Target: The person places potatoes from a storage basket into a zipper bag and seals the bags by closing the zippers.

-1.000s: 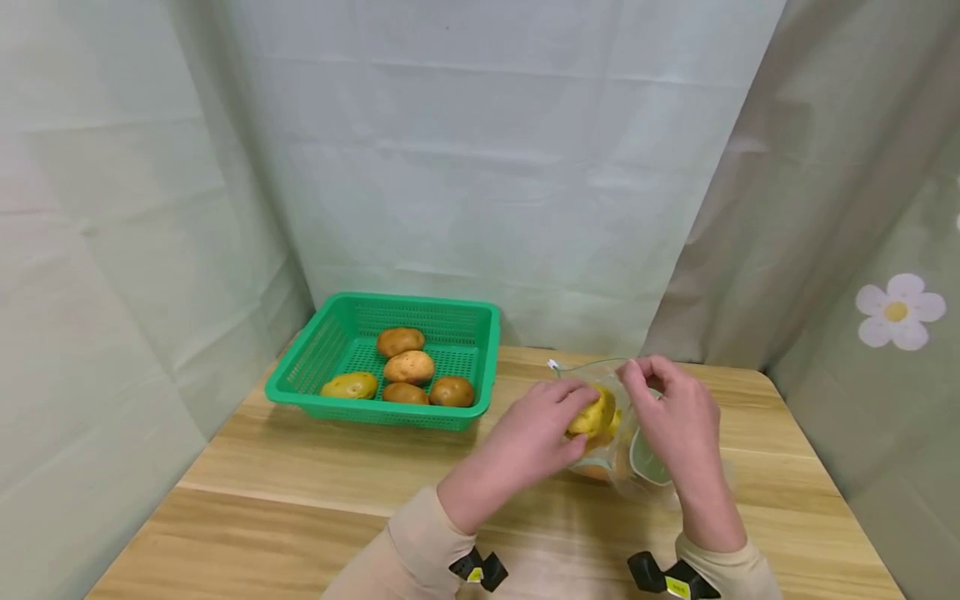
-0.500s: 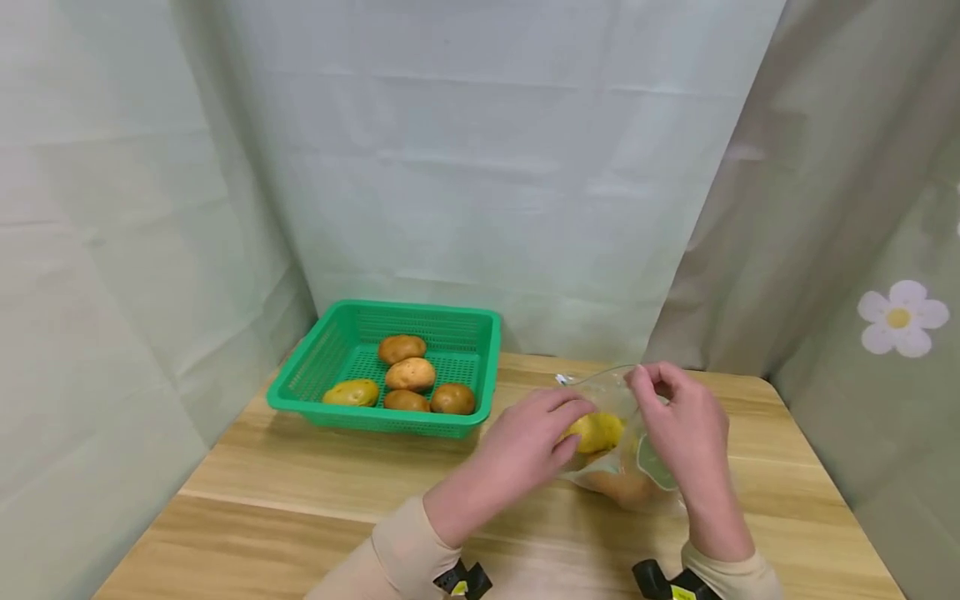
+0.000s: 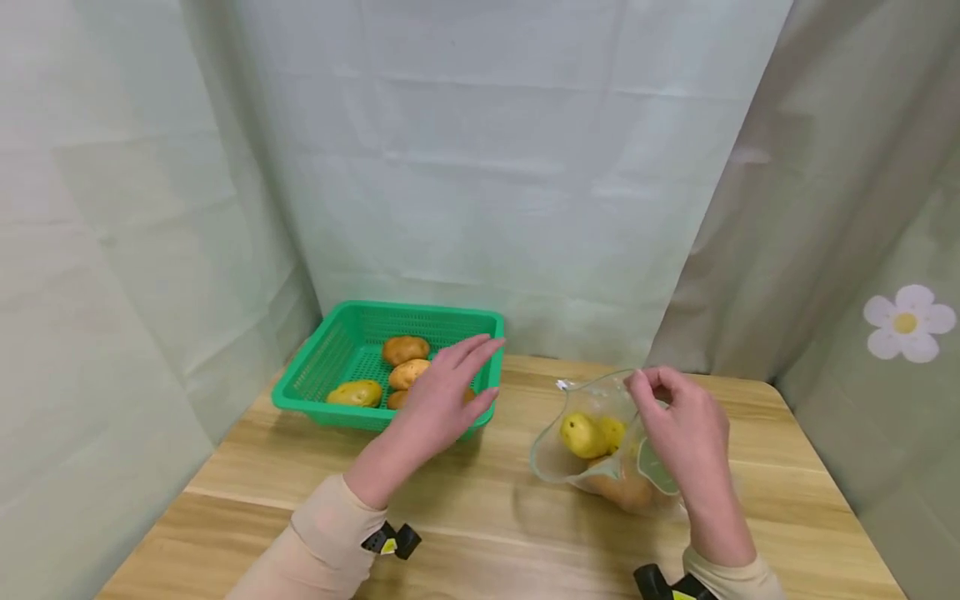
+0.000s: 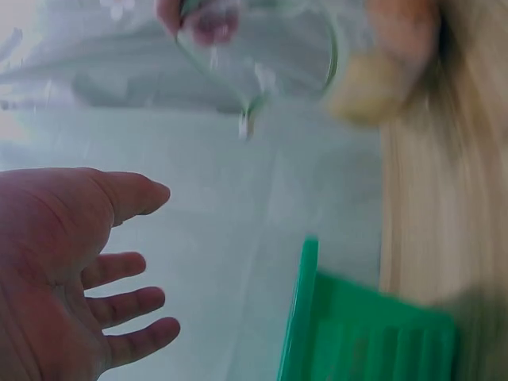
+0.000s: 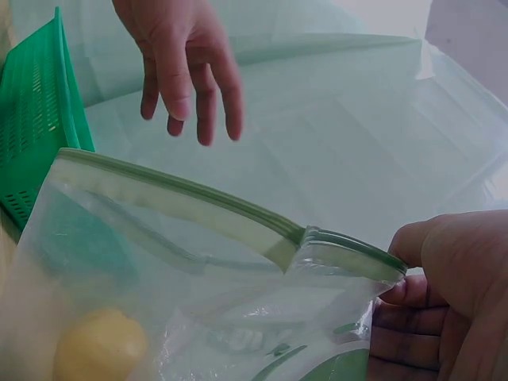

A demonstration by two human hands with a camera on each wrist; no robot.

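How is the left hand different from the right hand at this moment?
The left hand is open with straight fingers and holds nothing; the right hand pinches the rim of the clear zip bag. The left hand hovers over the green basket; the right hand stays at the bag. Both wear beige sleeves.

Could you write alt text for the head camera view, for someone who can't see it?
A right hand pinches open a clear plastic zip bag holding yellow potatoes on a wooden table, while the open left hand reaches over a green plastic basket of potatoes.
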